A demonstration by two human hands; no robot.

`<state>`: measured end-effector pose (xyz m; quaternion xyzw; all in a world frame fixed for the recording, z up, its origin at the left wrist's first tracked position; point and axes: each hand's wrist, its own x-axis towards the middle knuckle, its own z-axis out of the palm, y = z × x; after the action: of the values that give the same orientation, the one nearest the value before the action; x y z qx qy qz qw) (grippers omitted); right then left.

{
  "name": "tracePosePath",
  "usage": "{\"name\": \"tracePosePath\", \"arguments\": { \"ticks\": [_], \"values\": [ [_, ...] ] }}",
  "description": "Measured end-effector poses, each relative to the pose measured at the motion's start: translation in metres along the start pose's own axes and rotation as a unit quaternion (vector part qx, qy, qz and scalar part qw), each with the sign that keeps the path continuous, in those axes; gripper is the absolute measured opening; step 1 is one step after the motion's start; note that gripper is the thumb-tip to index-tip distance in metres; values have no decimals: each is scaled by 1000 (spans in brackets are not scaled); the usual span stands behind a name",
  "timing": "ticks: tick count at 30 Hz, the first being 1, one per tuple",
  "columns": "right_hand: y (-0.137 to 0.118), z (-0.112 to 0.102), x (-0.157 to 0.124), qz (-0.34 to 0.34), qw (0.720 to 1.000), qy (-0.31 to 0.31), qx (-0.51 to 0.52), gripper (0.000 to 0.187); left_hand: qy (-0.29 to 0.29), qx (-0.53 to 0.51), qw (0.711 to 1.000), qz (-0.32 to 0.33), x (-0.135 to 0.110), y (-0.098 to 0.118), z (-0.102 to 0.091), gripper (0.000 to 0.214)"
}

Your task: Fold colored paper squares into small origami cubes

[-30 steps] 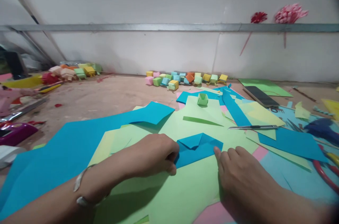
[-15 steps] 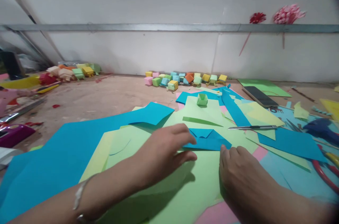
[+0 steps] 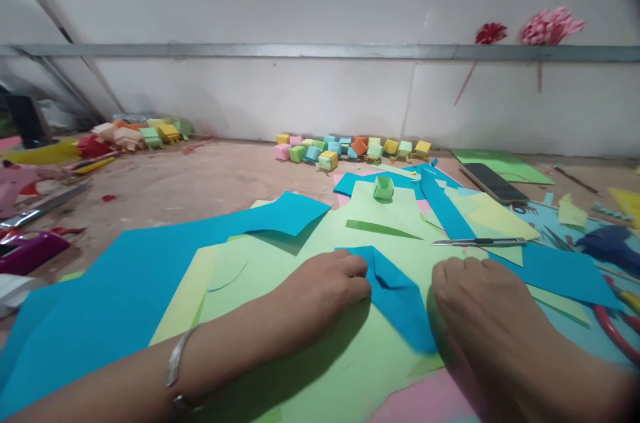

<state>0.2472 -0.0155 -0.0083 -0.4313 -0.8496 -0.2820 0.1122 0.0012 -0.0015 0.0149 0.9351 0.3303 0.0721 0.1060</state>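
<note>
My left hand [image 3: 333,280] is closed on the left end of a folded blue paper strip [image 3: 395,296], thumb and fingers pinching it. The strip lies aslant over light green sheets [image 3: 320,350], its far end pointing down to the right. Just right of the strip rests my right hand [image 3: 473,296], fingers curled in and knuckles up. Its fingertips are hidden, so whether it holds anything does not show. Beyond the hands stand a small open green paper box [image 3: 383,188] and a narrow green strip [image 3: 383,229].
A slim craft knife [image 3: 477,242] lies beyond my right hand, with a phone [image 3: 493,183] farther back. Red-handled scissors [image 3: 613,333] are at the right edge. Large blue sheets [image 3: 115,296] spread leftward. Several folded paper cubes [image 3: 327,160] line the wall.
The blue strip has turned clockwise, its right end coming down toward me. My left hand has closed on its left end. My right hand has moved slightly right, away from the strip.
</note>
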Motion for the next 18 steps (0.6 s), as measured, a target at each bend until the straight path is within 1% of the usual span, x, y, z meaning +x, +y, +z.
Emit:
{"name": "tracePosePath", "arguments": {
  "ticks": [1,2,3,5,6,7,10,11,12,13,15,17,18],
  "values": [
    [1,-4,5,-23,999,-18,-27,24,1,-18,1000,3,-1,-1,-1,27],
    [1,-7,10,-49,998,-12,-42,29,3,-36,999,5,-2,-3,-2,28],
    [-1,-9,13,-69,997,2,-40,38,7,-53,999,8,-2,-5,-2,29],
    [-5,-9,17,-112,993,31,-3,53,16,-82,996,14,-2,-9,-1,29],
    [-7,-7,18,-131,990,44,26,55,20,-98,995,20,-1,-10,-1,28],
    [-9,-6,19,-148,986,55,57,51,22,-116,993,31,0,-11,-1,26],
    [-10,0,21,-182,970,88,138,26,20,-167,985,49,3,-7,-2,20],
    [-9,1,22,-188,965,94,159,22,22,-172,984,37,3,-4,-4,17],
    [-8,1,23,-193,960,99,177,23,29,-165,986,11,3,1,-6,15],
    [-8,1,24,-196,957,101,190,26,37,-150,988,-22,2,5,-8,17],
    [-7,0,25,-204,951,106,205,31,43,-117,989,-81,-1,14,-10,39],
    [-8,-2,25,-207,949,113,211,33,20,-97,989,-107,-5,20,-9,56],
    [-9,-2,25,-206,948,116,215,34,8,-97,989,-109,-7,21,-9,59]
  ]
}}
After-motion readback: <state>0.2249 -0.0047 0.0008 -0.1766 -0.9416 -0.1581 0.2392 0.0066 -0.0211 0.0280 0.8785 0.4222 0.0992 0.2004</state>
